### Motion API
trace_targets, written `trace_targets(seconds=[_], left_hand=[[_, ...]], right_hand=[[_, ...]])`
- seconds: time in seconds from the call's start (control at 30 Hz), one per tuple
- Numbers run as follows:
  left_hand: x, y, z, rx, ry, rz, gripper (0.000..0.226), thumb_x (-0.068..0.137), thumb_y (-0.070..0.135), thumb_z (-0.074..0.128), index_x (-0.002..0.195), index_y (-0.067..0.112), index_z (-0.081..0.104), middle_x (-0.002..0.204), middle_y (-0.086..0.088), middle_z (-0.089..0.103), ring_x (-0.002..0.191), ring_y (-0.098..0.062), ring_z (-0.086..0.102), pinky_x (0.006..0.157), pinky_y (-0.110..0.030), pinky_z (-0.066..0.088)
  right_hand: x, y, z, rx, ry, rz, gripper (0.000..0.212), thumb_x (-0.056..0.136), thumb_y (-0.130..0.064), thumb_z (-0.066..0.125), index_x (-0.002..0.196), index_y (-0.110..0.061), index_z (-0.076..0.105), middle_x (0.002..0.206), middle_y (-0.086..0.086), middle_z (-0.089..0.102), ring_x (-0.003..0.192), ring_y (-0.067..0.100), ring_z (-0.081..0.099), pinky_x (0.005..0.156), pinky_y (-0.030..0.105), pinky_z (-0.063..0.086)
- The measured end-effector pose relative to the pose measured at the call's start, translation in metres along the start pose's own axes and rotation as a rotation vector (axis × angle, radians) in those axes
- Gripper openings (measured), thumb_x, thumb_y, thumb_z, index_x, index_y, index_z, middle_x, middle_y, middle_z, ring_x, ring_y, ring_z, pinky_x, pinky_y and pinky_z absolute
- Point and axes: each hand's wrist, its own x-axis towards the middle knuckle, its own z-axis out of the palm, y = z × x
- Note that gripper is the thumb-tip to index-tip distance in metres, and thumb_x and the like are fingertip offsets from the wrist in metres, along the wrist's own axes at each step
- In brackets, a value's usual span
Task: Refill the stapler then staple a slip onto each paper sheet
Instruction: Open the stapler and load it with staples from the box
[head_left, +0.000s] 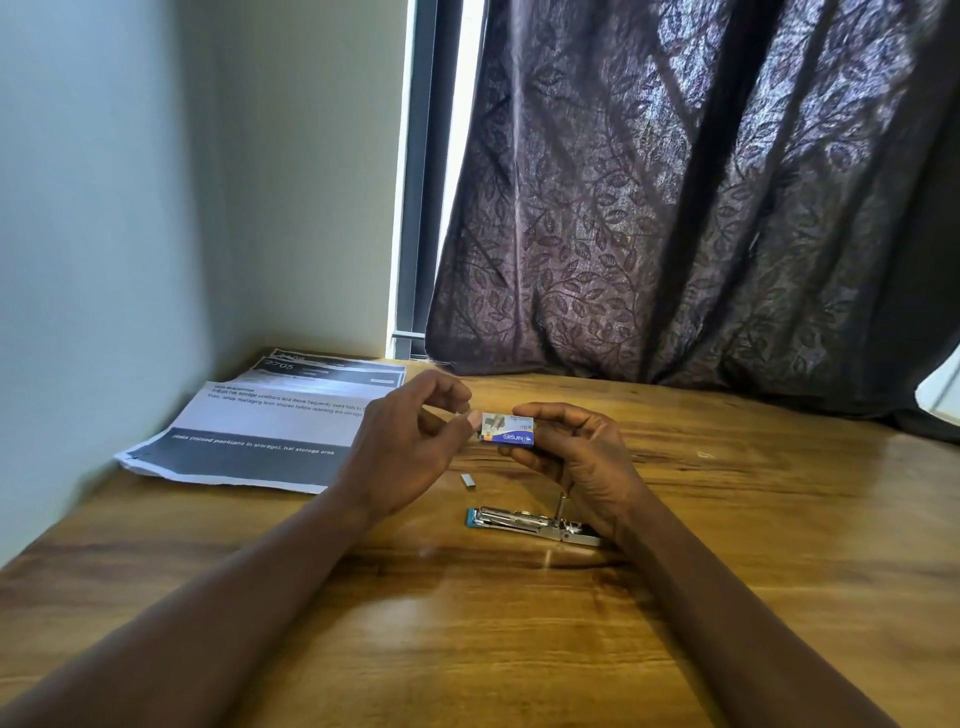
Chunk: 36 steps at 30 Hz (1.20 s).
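My right hand (576, 457) holds a small blue staple box (506, 429) above the wooden table. The box's inner tray is slid out on its left end. My left hand (402, 441) pinches at that open end with thumb and forefinger; what lies between the fingertips is too small to tell. Below the hands lies the stapler (524, 522), flat on the table with its metal magazine opened out. A short strip of staples (470, 480) lies loose just above the stapler. Printed paper sheets (260, 431) are stacked at the table's far left.
The wooden table (519, 623) meets a pale wall on the left. A dark patterned curtain (701, 208) hangs behind the table's far edge, with a window frame beside it.
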Motion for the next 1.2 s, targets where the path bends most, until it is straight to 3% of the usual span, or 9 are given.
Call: trace_targets(seconds=[0.13, 0.3, 0.4, 0.57, 0.63, 0.9, 1.1, 1.2], left_hand=[[0.0023, 0.0001, 0.0011, -0.177, -0.026, -0.119, 0.014, 0.094, 0.011, 0.07, 0.105, 0.017, 0.065, 0.093, -0.003, 0.077, 0.079, -0.016, 0.077, 0.075, -0.039, 0.065], [0.0025, 0.0012, -0.0004, -0.21, -0.066, -0.117, 0.01, 0.093, 0.006, 0.07, 0.096, 0.015, 0.069, 0.092, -0.005, 0.078, 0.076, -0.021, 0.078, 0.075, -0.043, 0.064], [0.0009, 0.0009, -0.0009, -0.115, -0.094, -0.08, 0.014, 0.09, 0.005, 0.074, 0.093, 0.018, 0.074, 0.09, 0.003, 0.078, 0.072, -0.017, 0.078, 0.073, -0.036, 0.064], [-0.0002, 0.0026, -0.0022, 0.08, -0.08, -0.009, 0.016, 0.088, 0.015, 0.078, 0.101, 0.024, 0.08, 0.085, 0.015, 0.076, 0.072, -0.001, 0.075, 0.063, -0.011, 0.053], [0.0009, 0.0016, -0.0043, 0.185, -0.087, 0.038, 0.018, 0.086, 0.02, 0.08, 0.103, 0.027, 0.08, 0.087, 0.014, 0.078, 0.072, 0.002, 0.074, 0.064, -0.011, 0.053], [0.0041, 0.0021, -0.0049, 0.399, -0.098, 0.231, 0.013, 0.086, 0.022, 0.08, 0.099, 0.023, 0.08, 0.105, 0.007, 0.076, 0.072, -0.008, 0.068, 0.07, -0.034, 0.059], [0.003, 0.0023, -0.0043, 0.334, -0.043, 0.234, 0.01, 0.089, 0.024, 0.077, 0.099, 0.025, 0.077, 0.097, 0.013, 0.073, 0.073, -0.005, 0.066, 0.064, -0.013, 0.047], [0.0024, -0.0014, -0.0044, 0.292, -0.023, 0.219, 0.006, 0.088, 0.023, 0.077, 0.093, 0.026, 0.075, 0.093, 0.014, 0.072, 0.074, -0.004, 0.067, 0.063, -0.019, 0.054]], right_hand=[[0.0005, -0.0007, 0.0001, -0.004, -0.007, 0.005, 0.017, 0.09, 0.011, 0.062, 0.103, 0.004, 0.072, 0.1, 0.021, 0.077, 0.086, 0.026, 0.077, 0.064, 0.023, 0.062], [0.0024, 0.0004, 0.0, 0.036, 0.007, -0.004, 0.016, 0.089, 0.013, 0.062, 0.1, 0.006, 0.071, 0.099, 0.026, 0.076, 0.08, 0.027, 0.077, 0.063, 0.023, 0.062], [0.0029, 0.0012, -0.001, 0.016, 0.02, -0.014, 0.016, 0.087, 0.011, 0.065, 0.098, 0.003, 0.072, 0.096, 0.023, 0.077, 0.081, 0.025, 0.077, 0.062, 0.023, 0.062], [0.0028, -0.0004, -0.0021, -0.012, 0.011, -0.007, 0.017, 0.087, 0.011, 0.065, 0.1, 0.004, 0.072, 0.098, 0.022, 0.077, 0.084, 0.024, 0.077, 0.062, 0.024, 0.062], [0.0038, 0.0, -0.003, -0.035, 0.007, -0.002, 0.017, 0.087, 0.01, 0.065, 0.101, 0.004, 0.073, 0.1, 0.021, 0.077, 0.089, 0.025, 0.077, 0.067, 0.027, 0.064], [0.0033, -0.0006, -0.0044, -0.034, 0.002, 0.038, 0.016, 0.089, 0.008, 0.064, 0.102, 0.004, 0.072, 0.098, 0.02, 0.078, 0.087, 0.025, 0.077, 0.066, 0.026, 0.064], [0.004, -0.0003, -0.0047, 0.039, 0.037, 0.061, 0.016, 0.088, 0.011, 0.063, 0.101, 0.005, 0.071, 0.094, 0.022, 0.077, 0.079, 0.026, 0.077, 0.062, 0.025, 0.063], [0.0031, -0.0014, -0.0062, 0.051, 0.04, 0.104, 0.018, 0.088, 0.009, 0.063, 0.104, 0.005, 0.07, 0.098, 0.025, 0.076, 0.079, 0.027, 0.076, 0.067, 0.027, 0.063]])
